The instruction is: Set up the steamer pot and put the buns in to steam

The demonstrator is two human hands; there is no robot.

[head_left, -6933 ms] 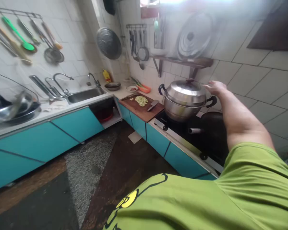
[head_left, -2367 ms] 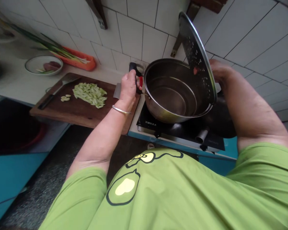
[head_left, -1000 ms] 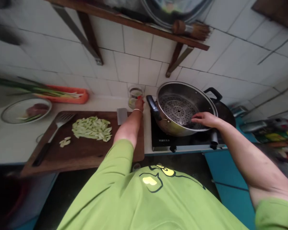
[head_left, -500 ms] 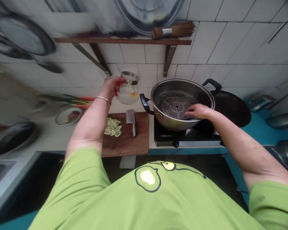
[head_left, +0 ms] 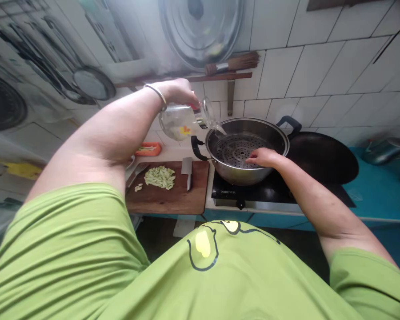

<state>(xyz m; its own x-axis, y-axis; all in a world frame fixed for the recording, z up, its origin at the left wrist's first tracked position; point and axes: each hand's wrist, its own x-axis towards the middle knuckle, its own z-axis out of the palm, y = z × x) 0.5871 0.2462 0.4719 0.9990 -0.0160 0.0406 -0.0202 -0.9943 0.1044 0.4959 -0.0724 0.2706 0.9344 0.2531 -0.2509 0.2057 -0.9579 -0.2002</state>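
My left hand (head_left: 183, 92) is closed round the red handle of a clear glass jug (head_left: 178, 122) with an orange flower print. The jug is tipped to the right, and water runs from its mouth into a two-handled steel pot (head_left: 242, 174). Inside the pot lies a perforated steamer rack (head_left: 231, 149). My right hand (head_left: 264, 157) reaches over the pot's near right rim, its fingers closed at the rack's right side; the fingertips are partly hidden. On a wooden cutting board (head_left: 166, 203) are chopped pale-green vegetable pieces (head_left: 160, 178), a few garlic cloves (head_left: 138, 187) and a cleaver (head_left: 187, 169).
The pot stands on a black cooktop (head_left: 226, 192), with a dark wok (head_left: 323, 155) to its right. Above, a wooden shelf (head_left: 226, 78) holds a brush (head_left: 235, 63) and a large lid (head_left: 202, 31). An orange tray (head_left: 149, 149) sits behind the board. Utensils hang at upper left.
My left hand has raised the jug, brought it right towards the pot and tilted it, and water now pours out. My right hand stays at the rack. The view has shifted slightly.
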